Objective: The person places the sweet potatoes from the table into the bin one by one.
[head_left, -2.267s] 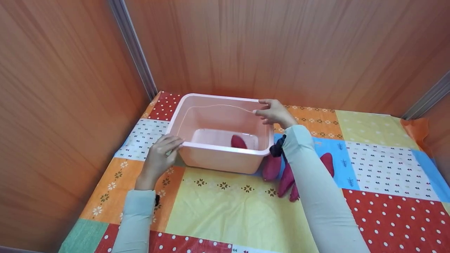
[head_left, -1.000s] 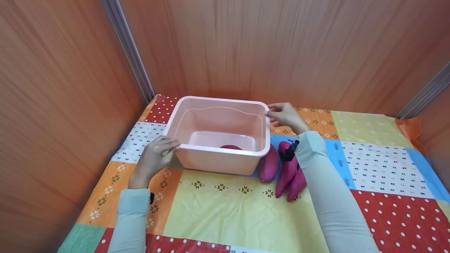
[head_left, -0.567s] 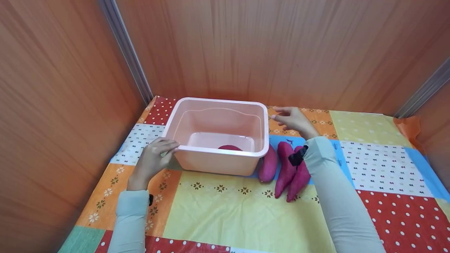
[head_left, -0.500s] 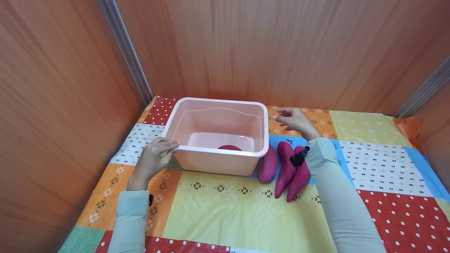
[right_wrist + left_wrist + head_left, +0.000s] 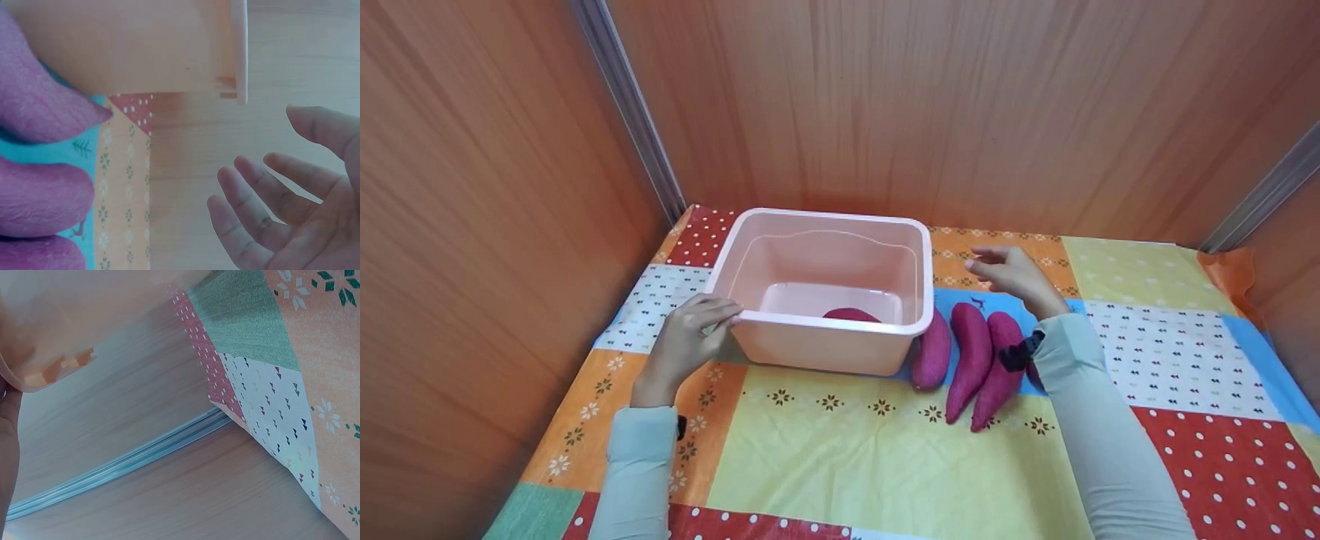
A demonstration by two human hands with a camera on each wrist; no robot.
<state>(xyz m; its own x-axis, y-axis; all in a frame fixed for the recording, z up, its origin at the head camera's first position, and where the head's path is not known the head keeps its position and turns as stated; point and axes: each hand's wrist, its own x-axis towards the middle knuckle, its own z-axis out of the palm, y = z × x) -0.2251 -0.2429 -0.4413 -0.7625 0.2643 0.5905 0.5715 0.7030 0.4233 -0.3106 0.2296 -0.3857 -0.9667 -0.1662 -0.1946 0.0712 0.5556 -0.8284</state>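
Observation:
A pale pink plastic tub stands on a patchwork tablecloth. My left hand holds the tub's rim at the front left corner; in the left wrist view only a bit of that hand shows at the left edge. One magenta sweet potato lies inside, mostly hidden by the front wall. Right of the tub, my right hand hovers with nothing in it, its fingers relaxed and spread in the right wrist view. Beneath that wrist lie several sweet potatoes side by side, one largely covered by the sleeve.
Wood-grain panels rise behind and on both sides, joined by metal corner strips. The tablecloth reaches up to the back panel. An orange flap of cloth sticks up at the right back corner.
My right hand has let go of the tub's right rim and drawn away to the right and nearer me. The sweet potato inside the tub has settled lower. My left hand stays at the rim.

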